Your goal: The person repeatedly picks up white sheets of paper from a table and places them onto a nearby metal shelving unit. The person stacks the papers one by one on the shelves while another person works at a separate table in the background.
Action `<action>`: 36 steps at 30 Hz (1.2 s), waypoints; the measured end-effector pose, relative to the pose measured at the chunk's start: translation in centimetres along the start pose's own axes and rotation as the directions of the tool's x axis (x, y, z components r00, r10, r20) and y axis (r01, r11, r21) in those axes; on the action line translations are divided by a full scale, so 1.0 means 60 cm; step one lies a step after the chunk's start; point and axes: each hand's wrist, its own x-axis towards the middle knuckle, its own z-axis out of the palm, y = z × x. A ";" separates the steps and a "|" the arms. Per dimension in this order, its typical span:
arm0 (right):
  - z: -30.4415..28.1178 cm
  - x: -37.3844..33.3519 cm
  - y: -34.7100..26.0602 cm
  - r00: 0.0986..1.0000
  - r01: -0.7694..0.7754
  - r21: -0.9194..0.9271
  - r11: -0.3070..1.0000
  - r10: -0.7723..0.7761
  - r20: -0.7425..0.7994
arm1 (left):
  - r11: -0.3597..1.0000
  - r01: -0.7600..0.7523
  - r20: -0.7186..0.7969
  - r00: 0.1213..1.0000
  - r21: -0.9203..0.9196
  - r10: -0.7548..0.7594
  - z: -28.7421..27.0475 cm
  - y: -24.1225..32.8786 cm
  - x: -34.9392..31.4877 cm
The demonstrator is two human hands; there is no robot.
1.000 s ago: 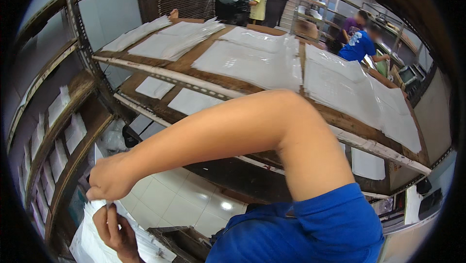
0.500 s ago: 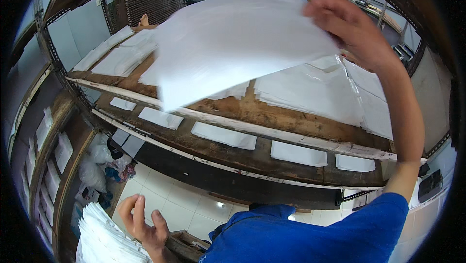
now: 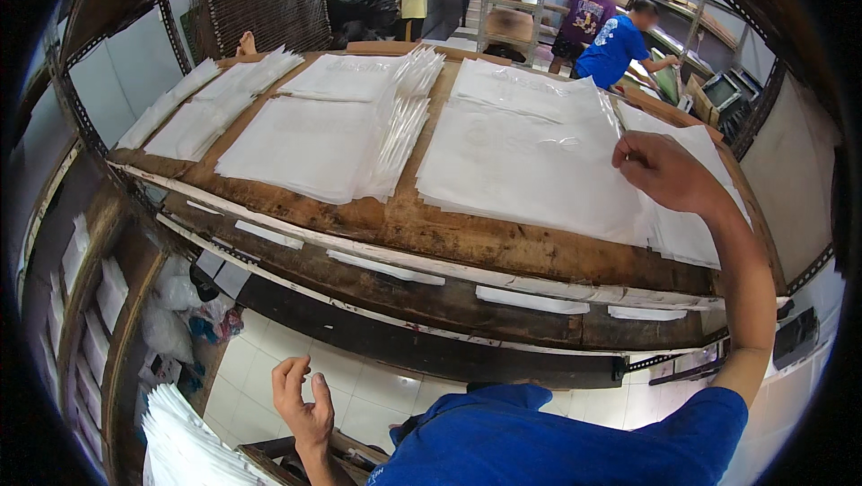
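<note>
My right hand (image 3: 664,170) is over the right edge of a wide stack of white, thin, slightly glossy sheets (image 3: 530,158) on the upper wooden shelf (image 3: 404,203). Its fingers are curled inward, and whether a sheet edge is between them is hidden. Partly under that forearm lies another white stack (image 3: 691,217). Low in the picture, my left hand (image 3: 305,401) is raised with nothing in it, thumb and fingers apart. Close to its left stands a thick pile of white sheets (image 3: 184,437).
More white stacks (image 3: 292,149) lie further left on the shelf. Below, a lower shelf (image 3: 431,306) carries several folded white pieces. Clear plastic bags (image 3: 166,324) sit on the floor at left. Beyond the shelf are several people, one in a purple shirt (image 3: 588,15). Metal posts (image 3: 171,33) frame the rack.
The white sheet held up by my right hand no longer hangs in the air. That hand has come down onto the right-hand stack. My left hand has shifted slightly right; the view has tilted.
</note>
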 end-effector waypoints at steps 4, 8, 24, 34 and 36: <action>-0.002 0.001 0.010 0.999 -0.023 -0.064 0.998 0.025 0.028 | 0.998 0.062 -0.009 0.998 0.004 -0.062 0.008 -0.001 -0.019; -0.004 0.012 0.008 0.997 -0.020 -0.139 0.990 0.029 0.066 | 0.992 0.128 -0.013 0.992 -0.005 -0.128 0.002 -0.005 -0.038; 0.060 0.062 -0.536 0.452 0.871 -0.299 0.389 -0.875 0.177 | 0.968 0.189 -0.290 0.947 0.166 -0.136 -0.126 -0.023 -0.146; 0.301 -0.121 -0.915 -0.534 0.842 0.034 -0.538 -0.823 0.194 | 0.773 0.521 -0.581 0.775 0.362 -0.250 -0.260 -0.010 -0.277; 0.347 -0.149 -0.951 -0.603 0.782 0.229 -0.580 -0.797 0.040 | 0.695 0.621 -0.618 0.718 0.363 -0.319 -0.277 0.000 -0.303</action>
